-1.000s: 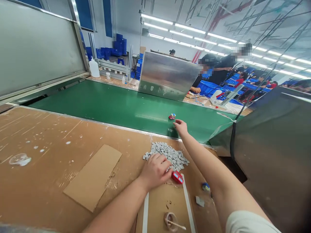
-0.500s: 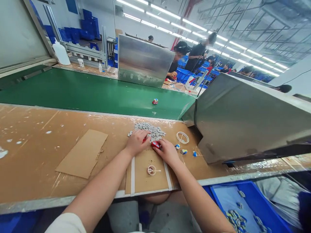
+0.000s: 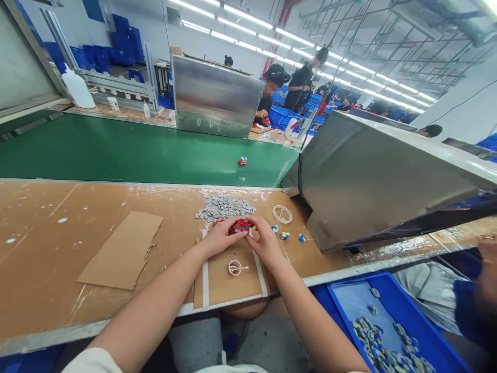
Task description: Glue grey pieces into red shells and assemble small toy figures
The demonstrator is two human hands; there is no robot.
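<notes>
A small red toy car (image 3: 241, 227) is held between both hands just in front of the heap of small grey pieces (image 3: 225, 207). My left hand (image 3: 221, 240) grips its left side with fingers and thumb closed. On the other side my right hand (image 3: 267, 242) pinches it. Something red (image 3: 219, 221) shows behind my left fingers; its kind is mostly hidden. Below the hands, a small round cup (image 3: 234, 268) with a white swab-like stick across it rests on a taped cardboard sheet (image 3: 221, 290).
Blue-and-yellow pieces (image 3: 284, 236) and a white ring (image 3: 282, 214) lie right of my hands. Loose cardboard (image 3: 120, 251) lies left. A toy car (image 3: 243, 161) sits on the green belt (image 3: 155, 153). A metal panel (image 3: 349, 181) and a blue bin (image 3: 435, 339) flank the right; co-workers sit beyond.
My left hand has moved from the edge of the grey heap to the red toy car, which both hands now hold. The head view has shifted slightly. A co-worker's hand appears at the right edge.
</notes>
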